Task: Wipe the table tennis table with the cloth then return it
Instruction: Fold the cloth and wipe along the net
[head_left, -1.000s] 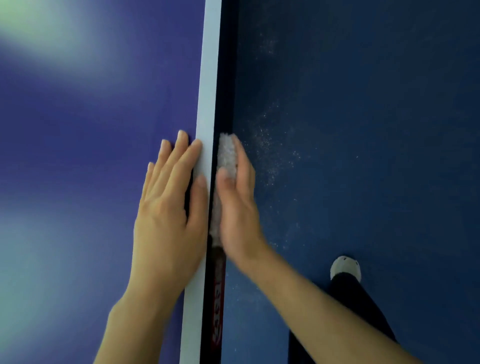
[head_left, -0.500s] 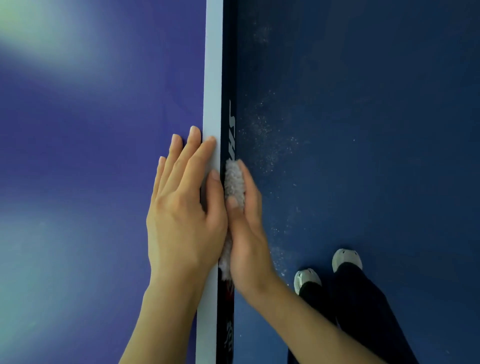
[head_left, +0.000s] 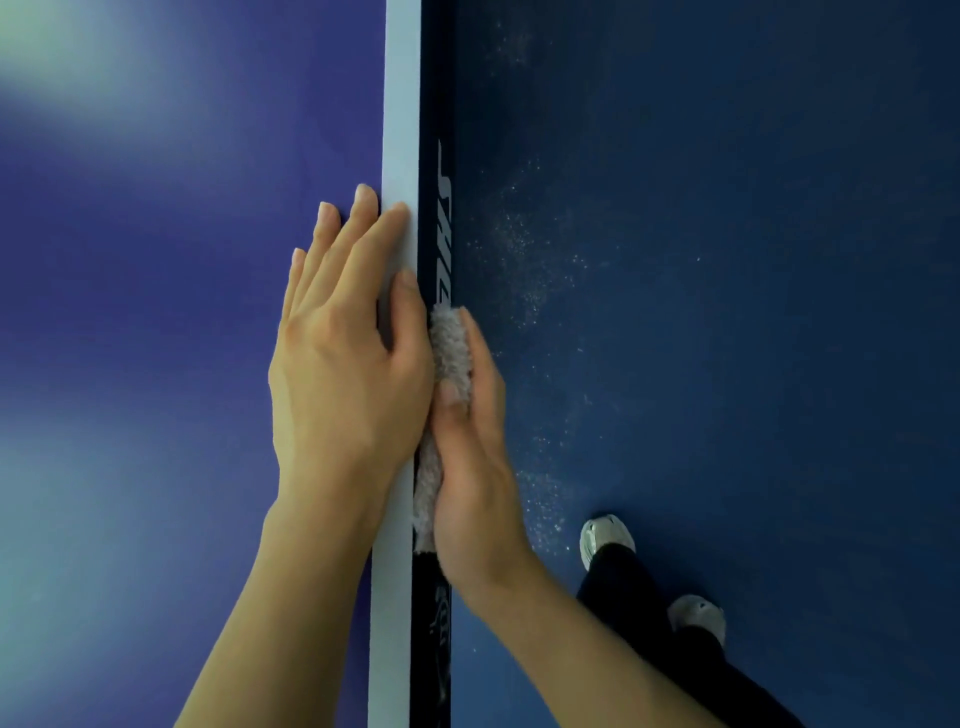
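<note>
Pressing the cloth (head_left: 451, 348) against the right edge of the bench (head_left: 156, 260), your right grip (head_left: 478, 467) pinches it; your left grip (head_left: 343, 364) lies flat, fingers straight, on top. Slacken, and the cloth could fall to the floor (head_left: 727, 312).

A: State of the worktop (head_left: 156, 338)?
B: Blue, white line (head_left: 400, 104) along its right edge; left hand (head_left: 343, 374) lies flat there, fingers (head_left: 358, 228) straight.
A: And the floor (head_left: 727, 260)?
B: Dark blue, pale specks (head_left: 519, 244) beside that edge.
</note>
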